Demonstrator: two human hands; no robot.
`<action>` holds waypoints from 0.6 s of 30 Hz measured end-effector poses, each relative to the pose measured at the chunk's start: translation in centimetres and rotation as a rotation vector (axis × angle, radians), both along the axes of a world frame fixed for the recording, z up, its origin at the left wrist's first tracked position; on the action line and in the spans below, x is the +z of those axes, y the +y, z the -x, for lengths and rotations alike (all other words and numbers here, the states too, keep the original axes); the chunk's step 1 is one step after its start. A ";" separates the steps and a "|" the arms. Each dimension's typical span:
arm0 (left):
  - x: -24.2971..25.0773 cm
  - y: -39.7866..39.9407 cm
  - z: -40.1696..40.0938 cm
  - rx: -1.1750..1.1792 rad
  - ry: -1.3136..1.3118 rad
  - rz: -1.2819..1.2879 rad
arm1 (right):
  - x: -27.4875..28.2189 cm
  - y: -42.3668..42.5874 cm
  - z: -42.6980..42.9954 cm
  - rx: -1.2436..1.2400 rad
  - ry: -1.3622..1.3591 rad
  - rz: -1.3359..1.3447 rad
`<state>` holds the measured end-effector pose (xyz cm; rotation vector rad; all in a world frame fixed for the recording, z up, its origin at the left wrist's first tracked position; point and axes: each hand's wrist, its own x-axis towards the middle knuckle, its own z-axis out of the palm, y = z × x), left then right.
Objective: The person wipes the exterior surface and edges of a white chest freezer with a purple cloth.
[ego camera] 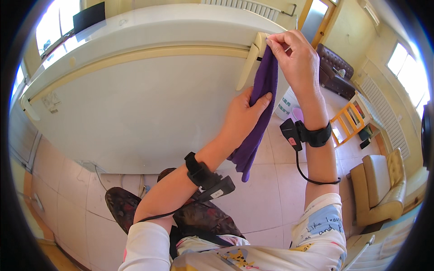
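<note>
A purple cloth [261,101] hangs in narrow folds in front of the right end of a white chest freezer [152,111]. My right hand [298,56] pinches its top corner between thumb and fingers, beside the cream corner hinge or latch piece [252,61] under the lid. Lower down, my left hand [245,117] grips the cloth about midway, thumb lying across the front. The cloth's lower end dangles free above the floor. Whether the cloth's top touches the cream piece, I cannot tell.
White buckets [284,105] stand on the tiled floor past the freezer's right end. Further right are a yellow wooden chair [349,122], a beige armchair [379,189] and a brown tufted sofa [334,73]. A cable [101,178] runs from the freezer's lower vent.
</note>
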<state>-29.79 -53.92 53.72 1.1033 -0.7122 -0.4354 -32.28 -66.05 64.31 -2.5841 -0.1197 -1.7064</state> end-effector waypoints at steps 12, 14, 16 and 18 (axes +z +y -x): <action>-2.4 1.0 0.3 -0.002 -0.034 -0.037 | -6.1 0.9 1.3 0.079 -0.192 0.255; -3.4 2.6 0.1 -0.010 -0.030 -0.213 | -7.5 1.1 2.7 0.137 -0.240 -0.228; -4.2 3.2 0.6 -0.031 -0.017 -0.164 | -9.7 0.5 4.8 0.427 -0.142 -0.781; -4.0 4.0 0.9 -0.105 -0.001 -0.125 | -10.7 0.7 5.8 0.470 -0.069 -0.916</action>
